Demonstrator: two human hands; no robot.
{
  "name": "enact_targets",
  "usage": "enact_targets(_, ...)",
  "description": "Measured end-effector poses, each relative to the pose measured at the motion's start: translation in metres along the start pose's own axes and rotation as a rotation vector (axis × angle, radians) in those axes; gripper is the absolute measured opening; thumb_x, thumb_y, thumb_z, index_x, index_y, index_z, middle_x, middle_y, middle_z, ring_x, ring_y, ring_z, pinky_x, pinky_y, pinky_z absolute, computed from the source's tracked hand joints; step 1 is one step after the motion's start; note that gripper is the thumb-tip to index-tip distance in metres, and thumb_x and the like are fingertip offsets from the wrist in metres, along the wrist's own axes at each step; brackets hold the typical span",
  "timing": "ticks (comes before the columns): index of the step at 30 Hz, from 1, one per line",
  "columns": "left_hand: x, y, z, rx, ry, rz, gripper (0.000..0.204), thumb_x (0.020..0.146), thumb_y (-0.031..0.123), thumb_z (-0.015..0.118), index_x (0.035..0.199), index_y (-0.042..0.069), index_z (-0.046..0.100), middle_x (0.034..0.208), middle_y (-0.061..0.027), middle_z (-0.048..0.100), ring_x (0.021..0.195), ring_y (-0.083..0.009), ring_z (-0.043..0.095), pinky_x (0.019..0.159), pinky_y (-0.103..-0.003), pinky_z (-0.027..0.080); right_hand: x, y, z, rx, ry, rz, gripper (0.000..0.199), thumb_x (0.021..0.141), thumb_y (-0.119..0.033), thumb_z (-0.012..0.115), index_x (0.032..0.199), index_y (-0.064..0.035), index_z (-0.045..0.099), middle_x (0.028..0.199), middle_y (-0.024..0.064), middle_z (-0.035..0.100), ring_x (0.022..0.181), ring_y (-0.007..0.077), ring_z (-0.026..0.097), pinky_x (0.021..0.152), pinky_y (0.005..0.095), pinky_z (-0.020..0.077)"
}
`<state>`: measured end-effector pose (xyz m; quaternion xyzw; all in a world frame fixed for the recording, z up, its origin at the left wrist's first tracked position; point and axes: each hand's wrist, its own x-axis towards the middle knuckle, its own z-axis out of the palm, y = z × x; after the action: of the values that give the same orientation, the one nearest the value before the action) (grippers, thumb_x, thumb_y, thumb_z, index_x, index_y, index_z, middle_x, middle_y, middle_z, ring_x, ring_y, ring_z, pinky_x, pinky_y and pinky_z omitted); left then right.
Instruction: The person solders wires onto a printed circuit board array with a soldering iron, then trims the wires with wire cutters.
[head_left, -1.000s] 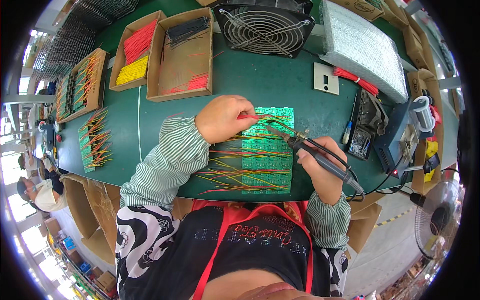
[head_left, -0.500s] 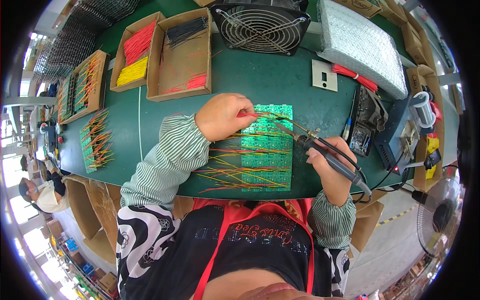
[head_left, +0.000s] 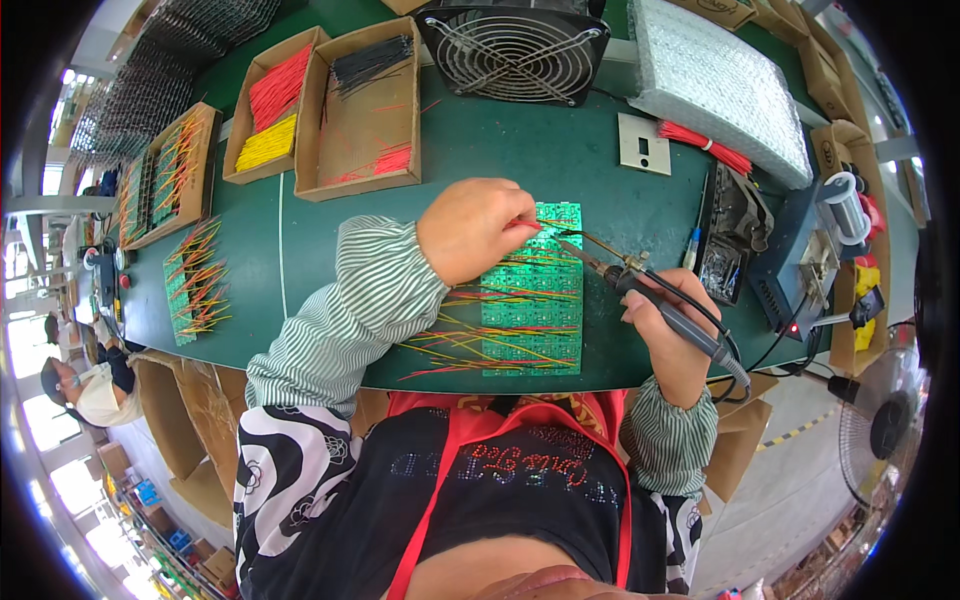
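Your left hand (head_left: pixel 478 232) pinched a red wire (head_left: pixel 527 225); the green board panel (head_left: pixel 535 314) lay rightward and bodyward of it, long axis toward you, farther from your right hand (head_left: pixel 672 325), wrapped around the soldering iron (head_left: pixel 700 342).

Solder-iron hndl (head_left: pixel 690 335): matt plas.

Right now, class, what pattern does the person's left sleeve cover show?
The left sleeve cover has narrow green and white stripes, best seen in the head view.
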<state>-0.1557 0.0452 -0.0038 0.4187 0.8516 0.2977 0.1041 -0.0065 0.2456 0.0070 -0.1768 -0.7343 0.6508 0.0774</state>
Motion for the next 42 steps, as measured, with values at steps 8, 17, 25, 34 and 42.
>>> enact_targets(8,0.006,-0.004,0.007,-0.016,-0.067,-0.042,0.016,0.078,0.019,0.063,0.075,0.003,0.063,0.073,-0.0108,0.06,0.067,-0.0279,0.059,0.06,-0.037,0.046,0.004,0.006,0.002,0.004,-0.004,0.023,0.016,0.073,-0.007,0.068,0.085,0.0006,0.061,0.071,0.0006,0.06,0.065,0.0044,0.052,0.059,0.0192,0.043)
enact_targets(17,0.008,-0.005,0.008,0.024,-0.086,-0.032,0.017,0.079,0.02,0.062,0.075,0.003,0.063,0.073,-0.011,0.06,0.069,-0.0288,0.058,0.062,-0.038,0.046,0.007,0.008,0.004,-0.022,-0.024,0.011,0.016,0.073,-0.007,0.068,0.084,0.0005,0.061,0.069,0.0008,0.06,0.063,0.0048,0.053,0.058,0.0197,0.0436)
enact_targets(25,0.008,-0.004,0.007,0.057,-0.096,-0.029,0.017,0.078,0.019,0.062,0.075,0.003,0.063,0.073,-0.011,0.06,0.069,-0.0288,0.058,0.062,-0.038,0.046,0.003,0.002,-0.004,-0.014,0.025,0.001,0.015,0.073,-0.006,0.068,0.084,0.0009,0.06,0.067,-0.0008,0.058,0.061,0.004,0.051,0.056,0.0186,0.0414)
enact_targets(34,0.008,0.012,-0.009,0.108,0.032,0.021,0.012,0.079,0.015,0.061,0.077,0.004,0.063,0.075,-0.0096,0.059,0.071,-0.0277,0.058,0.063,-0.037,0.046,-0.002,0.0,-0.015,0.027,0.033,-0.006,0.013,0.075,-0.004,0.066,0.085,0.0017,0.059,0.068,0.0015,0.059,0.062,0.0058,0.054,0.057,0.0189,0.0429)
enact_targets(42,0.021,0.006,0.02,0.017,-0.076,0.008,0.013,0.077,0.016,0.063,0.075,0.004,0.063,0.074,-0.0103,0.06,0.069,-0.0282,0.059,0.062,-0.038,0.046,-0.001,0.001,-0.015,0.027,0.041,0.021,0.013,0.076,-0.004,0.067,0.085,0.0015,0.06,0.069,0.0016,0.06,0.062,0.0058,0.054,0.057,0.019,0.0431)
